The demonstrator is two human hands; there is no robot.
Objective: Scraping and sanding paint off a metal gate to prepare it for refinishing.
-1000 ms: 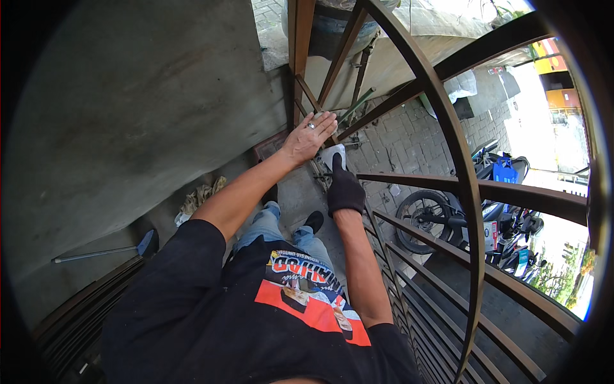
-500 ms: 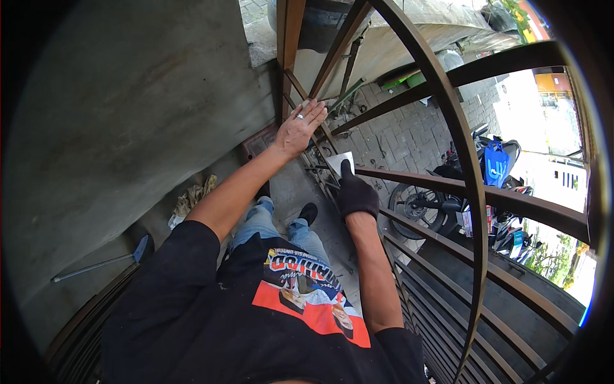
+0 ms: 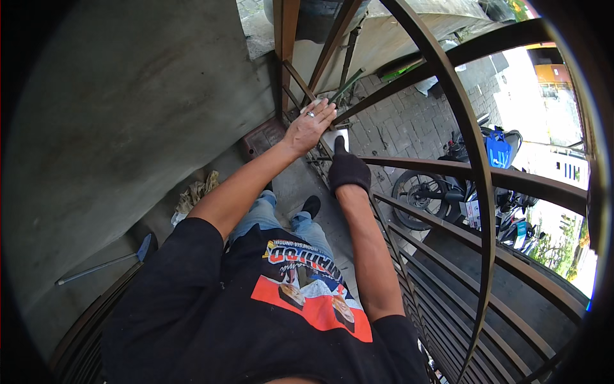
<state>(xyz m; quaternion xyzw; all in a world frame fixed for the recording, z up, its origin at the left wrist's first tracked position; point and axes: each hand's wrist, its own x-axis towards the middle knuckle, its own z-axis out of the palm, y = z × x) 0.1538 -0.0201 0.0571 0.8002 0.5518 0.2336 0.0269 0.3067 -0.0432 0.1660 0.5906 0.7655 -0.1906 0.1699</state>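
My left hand (image 3: 308, 130), bare with a ring on one finger, lies with fingers stretched out against the brown metal railing (image 3: 306, 89) near its corner by the wall. Just to its right, my right hand (image 3: 349, 171) wears a black glove. It pinches a small white sheet (image 3: 330, 138), the thumb lying on top, and the sheet sits against a bar of the railing. What the sheet is made of I cannot tell, and the gloved fingers beneath it are hidden.
Curved and straight bars (image 3: 483, 192) fan out on the right. Beyond them stands a motorcycle (image 3: 419, 195) with a blue bag (image 3: 498, 150). A grey wall (image 3: 141, 109) rises on the left, with a crumpled cloth (image 3: 195, 195) and a long-handled tool (image 3: 102, 267) below.
My gloved right hand has moved up and left with the white sheet, closer to my left hand. My left hand has shifted slightly right along the railing.
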